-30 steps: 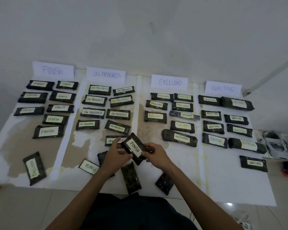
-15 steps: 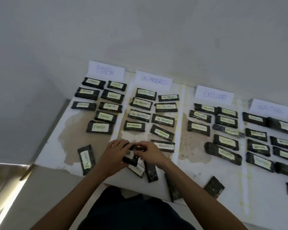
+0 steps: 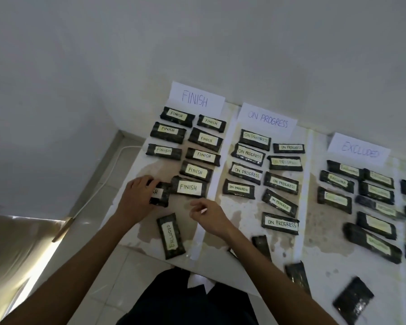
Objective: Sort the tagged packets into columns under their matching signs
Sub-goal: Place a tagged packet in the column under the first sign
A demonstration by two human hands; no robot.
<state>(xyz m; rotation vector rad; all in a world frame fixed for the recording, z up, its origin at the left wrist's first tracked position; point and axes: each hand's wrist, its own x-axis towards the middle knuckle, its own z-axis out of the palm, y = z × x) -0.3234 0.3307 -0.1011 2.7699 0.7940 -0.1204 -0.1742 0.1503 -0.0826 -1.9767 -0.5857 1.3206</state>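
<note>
My left hand [image 3: 136, 195] grips a dark packet tagged FINISH [image 3: 160, 194] and sets it at the bottom of the left row under the FINISH sign [image 3: 195, 99], beside another FINISH packet [image 3: 189, 186]. My right hand [image 3: 209, 216] hovers just to the right with loosely curled fingers and holds nothing. A packet tagged EXCLUDED [image 3: 171, 235] lies lengthwise near the sheet's front edge, below my left hand. Columns of packets sit under the ON PROGRESS sign [image 3: 267, 120] and the EXCLUDED sign [image 3: 359, 150].
Several untagged-side-up dark packets [image 3: 353, 300] lie loose along the front edge at the right. The white sheet [image 3: 324, 261] is stained brown in places. A wall rises behind the signs, and tiled floor [image 3: 108, 266] lies at the left and front.
Both hands held the FINISH packet in the middle; now my left hand alone has carried it left to the FINISH column and my right hand has let go. The view swung left.
</note>
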